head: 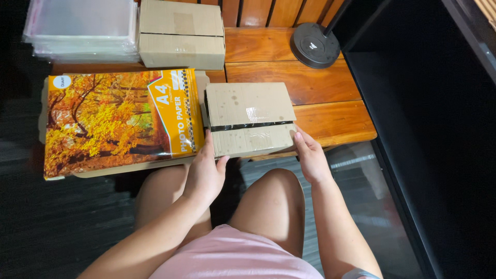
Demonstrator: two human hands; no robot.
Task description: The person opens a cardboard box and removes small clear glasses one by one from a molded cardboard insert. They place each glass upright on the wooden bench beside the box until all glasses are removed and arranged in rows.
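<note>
Left hand [205,173] clamps the near left corner of the small box [250,119], right hand [310,155] presses its near right end, fingers closed on the cardboard. The box sits at the table [330,103] front edge, overhanging slightly. Just left, touching: the photo paper pack [121,120]. Behind: a bigger box [182,33], plastic sleeves [82,26], a lamp base [315,45].

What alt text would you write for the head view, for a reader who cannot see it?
Seen from above, a seated person's left hand and right hand grip the sides of a small taped cardboard box on a wooden table. A pack of photo paper lies left of it.
</note>
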